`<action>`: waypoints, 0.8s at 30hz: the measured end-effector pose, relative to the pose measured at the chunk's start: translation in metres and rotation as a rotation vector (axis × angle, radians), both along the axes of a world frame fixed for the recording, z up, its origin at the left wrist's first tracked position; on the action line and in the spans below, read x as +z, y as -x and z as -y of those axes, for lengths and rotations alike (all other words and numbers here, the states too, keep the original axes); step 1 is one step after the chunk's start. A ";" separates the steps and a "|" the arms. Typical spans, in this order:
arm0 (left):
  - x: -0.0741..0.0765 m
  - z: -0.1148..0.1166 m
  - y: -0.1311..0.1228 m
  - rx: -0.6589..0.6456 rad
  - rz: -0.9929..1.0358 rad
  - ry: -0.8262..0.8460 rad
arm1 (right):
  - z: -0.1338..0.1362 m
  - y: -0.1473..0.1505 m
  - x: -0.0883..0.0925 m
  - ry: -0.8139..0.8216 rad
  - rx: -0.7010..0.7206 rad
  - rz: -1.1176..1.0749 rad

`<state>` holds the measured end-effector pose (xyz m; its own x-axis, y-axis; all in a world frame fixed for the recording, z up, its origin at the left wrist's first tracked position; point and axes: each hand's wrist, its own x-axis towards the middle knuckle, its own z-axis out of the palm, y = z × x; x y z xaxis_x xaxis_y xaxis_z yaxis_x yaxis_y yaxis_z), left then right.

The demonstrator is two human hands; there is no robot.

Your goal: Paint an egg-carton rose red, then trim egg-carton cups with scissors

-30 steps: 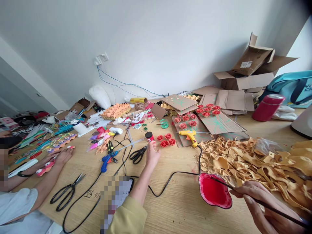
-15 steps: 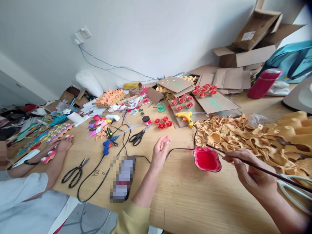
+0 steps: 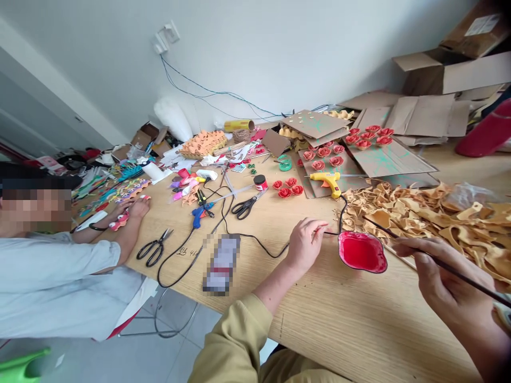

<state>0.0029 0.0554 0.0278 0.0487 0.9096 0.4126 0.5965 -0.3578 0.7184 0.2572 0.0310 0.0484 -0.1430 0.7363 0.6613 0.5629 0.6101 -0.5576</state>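
Observation:
My right hand [image 3: 443, 271] grips a long, dark paintbrush [image 3: 381, 229], its thin end just beyond the far rim of a small bowl. Red paint [image 3: 365, 254] lies in that wavy-edged bowl [image 3: 340, 254], which stands on the table between my hands. My left hand [image 3: 306, 246] is beside the bowl's left side, fingers bent and drawn together against the thumb. What they pinch, if anything, is too small to make out. Red paper-like roses [image 3: 284, 192] sit beyond my left hand, with more roses [image 3: 362, 139] on cardboard sheets.
Behind the bowl are a yellow glue gun [image 3: 329, 183] and a heap of tan scraps [image 3: 403, 210]. Black scissors [image 3: 244, 207], a paint jar [image 3: 260, 182], a blue glue gun [image 3: 197, 215] and a phone [image 3: 222, 265] lie leftward, among cables. A co-worker [image 3: 59, 271] sits left.
The view has swung left, bringing more of the co-worker into sight. My left hand has moved right, closer to the bowl. My right hand still holds the paintbrush near it.

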 end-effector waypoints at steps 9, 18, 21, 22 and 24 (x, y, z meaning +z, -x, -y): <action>-0.021 0.004 0.006 0.100 0.069 0.074 | 0.005 0.006 0.010 -0.035 -0.072 0.078; -0.025 0.006 0.003 -0.016 0.065 0.078 | 0.006 0.010 0.006 -0.030 -0.082 0.128; -0.025 0.006 0.002 0.009 0.091 0.050 | 0.005 0.010 0.003 -0.076 -0.062 0.131; -0.025 0.006 0.002 0.008 0.102 0.047 | 0.004 0.010 0.002 -0.090 -0.039 0.129; -0.026 0.005 0.004 -0.009 0.117 0.066 | 0.002 0.010 0.001 -0.114 0.036 0.122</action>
<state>-0.0006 0.0504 0.0022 0.0123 0.9345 0.3556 0.5042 -0.3129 0.8049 0.2469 0.0293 0.0495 -0.2518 0.6504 0.7167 0.5990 0.6864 -0.4124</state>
